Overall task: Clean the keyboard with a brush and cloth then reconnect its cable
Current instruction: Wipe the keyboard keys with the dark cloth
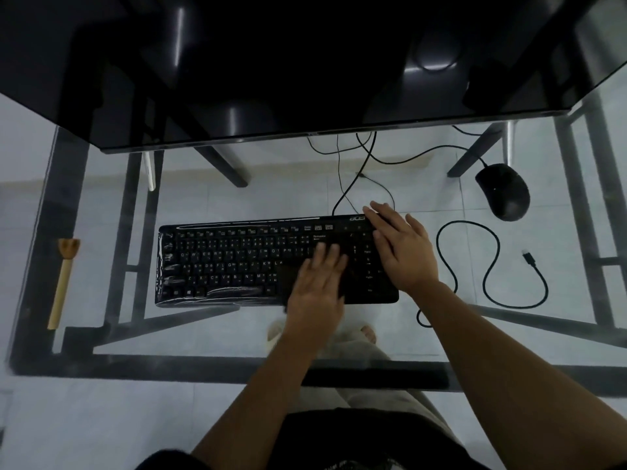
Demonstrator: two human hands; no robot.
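wiping: my left hand (319, 283) flat on dark cloth (342, 276) | right hand (403, 252) spread, bracing keyboard (237, 262) | brush (64, 279) far left | cable (492, 266) loose right, unplugged

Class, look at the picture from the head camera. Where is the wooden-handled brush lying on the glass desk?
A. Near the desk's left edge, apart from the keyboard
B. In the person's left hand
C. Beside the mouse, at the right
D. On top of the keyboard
A: the brush lies alone near the left edge of the glass desk, well clear of the keyboard; neither hand holds it.
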